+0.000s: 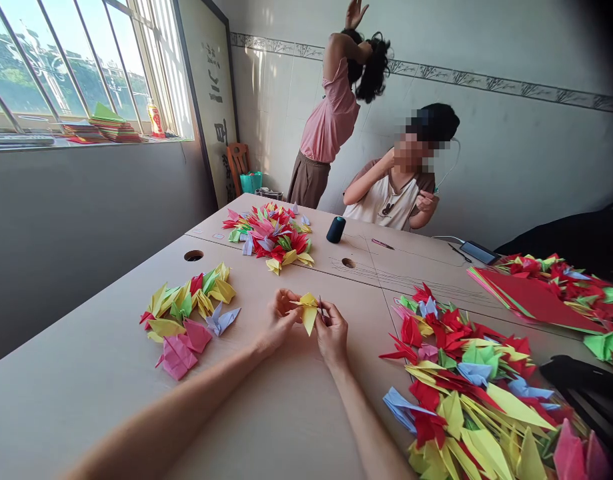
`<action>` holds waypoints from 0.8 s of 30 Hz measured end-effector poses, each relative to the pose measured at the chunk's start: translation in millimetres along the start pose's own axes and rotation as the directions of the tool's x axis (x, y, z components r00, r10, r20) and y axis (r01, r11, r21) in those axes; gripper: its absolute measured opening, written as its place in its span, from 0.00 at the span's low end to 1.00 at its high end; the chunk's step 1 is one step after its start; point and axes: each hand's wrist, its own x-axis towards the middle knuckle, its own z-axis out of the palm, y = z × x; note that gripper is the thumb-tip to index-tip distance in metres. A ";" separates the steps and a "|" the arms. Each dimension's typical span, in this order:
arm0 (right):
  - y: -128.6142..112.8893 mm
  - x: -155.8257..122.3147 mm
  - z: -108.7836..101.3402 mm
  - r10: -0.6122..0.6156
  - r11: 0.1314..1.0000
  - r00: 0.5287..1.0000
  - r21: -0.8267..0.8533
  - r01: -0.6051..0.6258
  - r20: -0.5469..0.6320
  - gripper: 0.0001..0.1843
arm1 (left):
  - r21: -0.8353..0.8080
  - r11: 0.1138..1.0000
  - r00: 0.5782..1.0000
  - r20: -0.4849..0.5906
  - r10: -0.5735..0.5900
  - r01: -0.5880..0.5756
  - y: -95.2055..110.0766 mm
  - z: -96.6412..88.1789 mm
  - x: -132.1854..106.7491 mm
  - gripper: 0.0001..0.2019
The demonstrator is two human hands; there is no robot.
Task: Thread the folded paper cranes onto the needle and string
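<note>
My left hand (pixel 285 312) pinches a yellow paper crane (pixel 309 313) by one side, above the middle of the table. In my right hand (pixel 332 330) is a thin dark tool (pixel 321 305), held upright against the crane's other side; its kind is too small to make out. To the left of my hands lies a small group of folded cranes, among them a pink one (pixel 179 357) and a pale blue one (pixel 222 320). A large heap of red, yellow, green and blue cranes (pixel 466 373) spreads to the right.
Another crane pile (pixel 271 233) lies at the table's far side, near a dark thread spool (pixel 336 230). Loose threads cross the tabletop (pixel 266 413). Red paper sheets (pixel 536 300) lie at right. One person (pixel 331 120) stands; another (pixel 393 183) sits opposite. Paper stacks (pixel 111 125) line the windowsill.
</note>
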 end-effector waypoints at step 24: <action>-8.1 -1.6 1.7 0.073 0.979 0.996 0.195 -0.064 -0.043 0.21 | 0.064 0.993 0.995 -0.002 0.098 -0.098 -11.0 -1.8 4.9 0.15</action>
